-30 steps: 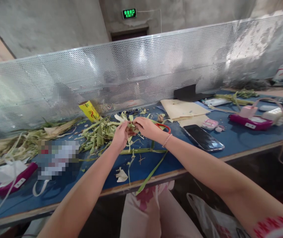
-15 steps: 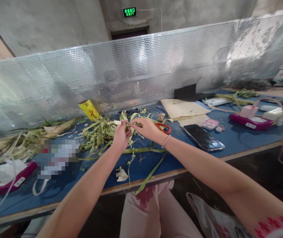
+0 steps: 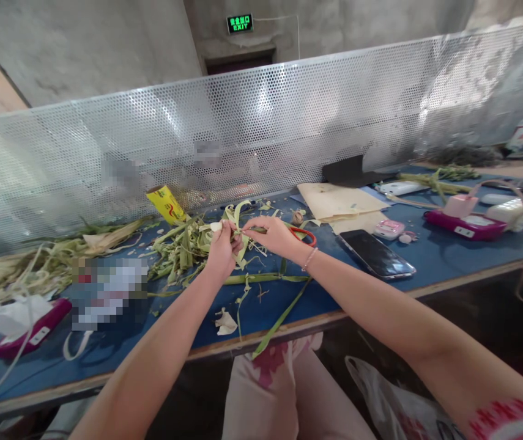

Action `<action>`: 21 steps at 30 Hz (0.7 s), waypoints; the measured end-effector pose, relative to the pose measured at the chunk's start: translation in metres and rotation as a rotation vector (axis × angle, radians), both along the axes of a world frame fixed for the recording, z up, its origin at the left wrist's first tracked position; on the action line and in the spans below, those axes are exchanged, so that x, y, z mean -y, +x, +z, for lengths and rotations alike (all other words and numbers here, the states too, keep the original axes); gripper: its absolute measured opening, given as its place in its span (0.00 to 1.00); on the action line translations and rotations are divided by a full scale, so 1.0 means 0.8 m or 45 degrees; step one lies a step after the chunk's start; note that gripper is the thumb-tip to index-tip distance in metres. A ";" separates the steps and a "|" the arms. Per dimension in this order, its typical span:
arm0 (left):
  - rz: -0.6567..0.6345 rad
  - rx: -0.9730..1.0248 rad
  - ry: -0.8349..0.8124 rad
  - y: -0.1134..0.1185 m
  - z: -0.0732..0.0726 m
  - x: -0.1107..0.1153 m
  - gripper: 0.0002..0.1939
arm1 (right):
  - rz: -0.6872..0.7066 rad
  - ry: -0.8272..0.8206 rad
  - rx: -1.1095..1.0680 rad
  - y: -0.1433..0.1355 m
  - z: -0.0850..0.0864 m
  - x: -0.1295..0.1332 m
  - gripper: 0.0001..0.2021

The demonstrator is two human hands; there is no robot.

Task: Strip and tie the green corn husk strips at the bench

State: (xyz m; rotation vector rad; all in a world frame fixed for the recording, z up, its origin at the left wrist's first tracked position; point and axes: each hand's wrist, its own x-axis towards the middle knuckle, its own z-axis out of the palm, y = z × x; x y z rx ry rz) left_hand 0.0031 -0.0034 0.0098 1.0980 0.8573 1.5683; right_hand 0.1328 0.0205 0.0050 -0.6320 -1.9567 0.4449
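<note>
Over the heap of green and pale leaf scraps (image 3: 181,247), my left hand (image 3: 223,247) is closed on a pale green leaf strip (image 3: 241,211). One loose end of that strip curls up above the fingers. My right hand (image 3: 274,237) meets it from the right, thumb and forefinger pinched on the same strip where the fingertips come together. The exact fold between the fingers is too small to make out. Just behind my right hand, the orange-red handles of scissors (image 3: 309,234) show on the table; their blades are hidden.
A yellow tube (image 3: 166,205) leans by a perforated metal screen (image 3: 224,122). On the blue table (image 3: 261,305) lie a black phone (image 3: 377,254), brown paper (image 3: 339,201), a pink case (image 3: 388,229), and purple power strips (image 3: 465,226). Dry husks (image 3: 105,235) lie left; long green leaves (image 3: 284,318) cross the front edge.
The hands have barely moved and keep their grip. The loose strip end above them now stands up in a taller curl. My right fingers have shifted slightly.
</note>
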 end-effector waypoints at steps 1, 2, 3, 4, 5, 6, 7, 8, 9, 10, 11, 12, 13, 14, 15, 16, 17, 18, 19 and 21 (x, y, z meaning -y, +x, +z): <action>0.019 -0.044 0.010 -0.001 -0.003 -0.001 0.17 | -0.008 0.110 0.067 0.001 -0.001 -0.001 0.07; 0.049 -0.087 0.017 -0.002 -0.005 -0.002 0.17 | -0.018 0.212 0.133 0.002 -0.001 -0.002 0.07; 0.086 -0.131 0.031 -0.003 -0.007 -0.003 0.17 | -0.032 0.296 0.190 0.003 -0.002 -0.003 0.07; 0.126 -0.182 0.061 -0.003 -0.009 -0.004 0.17 | -0.053 0.351 0.235 0.002 -0.004 -0.004 0.07; 0.159 -0.244 0.102 -0.003 -0.010 -0.005 0.17 | -0.077 0.380 0.268 0.001 -0.005 -0.004 0.08; 0.187 -0.311 0.147 -0.004 -0.010 -0.006 0.16 | -0.096 0.395 0.298 0.000 -0.007 -0.005 0.08; 0.207 -0.379 0.186 -0.003 -0.011 -0.006 0.16 | -0.109 0.403 0.327 -0.002 -0.009 -0.005 0.08; 0.214 -0.435 0.205 -0.003 -0.010 -0.006 0.15 | -0.117 0.406 0.357 -0.003 -0.011 -0.005 0.09; 0.214 -0.459 0.195 -0.003 -0.009 -0.006 0.14 | -0.121 0.407 0.385 -0.005 -0.013 -0.005 0.09; 0.206 -0.443 0.152 -0.002 -0.008 -0.006 0.13 | -0.123 0.406 0.411 -0.006 -0.014 -0.004 0.08; 0.184 -0.392 0.085 -0.001 -0.007 -0.005 0.12 | -0.126 0.398 0.429 -0.007 -0.014 -0.004 0.08; 0.152 -0.317 0.008 -0.001 -0.006 -0.005 0.11 | -0.129 0.382 0.434 -0.008 -0.015 -0.003 0.07; 0.113 -0.237 -0.070 0.000 -0.005 -0.004 0.10 | -0.126 0.357 0.425 -0.009 -0.014 -0.001 0.07; 0.079 -0.166 -0.135 0.000 -0.003 -0.002 0.10 | -0.118 0.325 0.403 -0.010 -0.013 0.001 0.06; 0.049 -0.115 -0.180 0.001 -0.002 -0.001 0.10 | -0.100 0.284 0.369 -0.011 -0.012 0.003 0.06; 0.027 -0.084 -0.206 0.001 -0.001 0.000 0.10 | -0.073 0.236 0.330 -0.011 -0.011 0.005 0.05; 0.018 -0.058 -0.214 0.001 0.000 0.001 0.10 | -0.042 0.186 0.284 -0.011 -0.010 0.007 0.05; 0.017 -0.034 -0.209 0.001 0.000 0.002 0.11 | -0.015 0.138 0.235 -0.012 -0.008 0.009 0.04; 0.013 -0.008 -0.197 0.001 0.001 0.002 0.12 | 0.010 0.096 0.194 -0.012 -0.007 0.011 0.04; -0.006 0.047 -0.163 0.002 0.002 0.003 0.13 | 0.038 0.039 0.132 -0.011 -0.005 0.014 0.04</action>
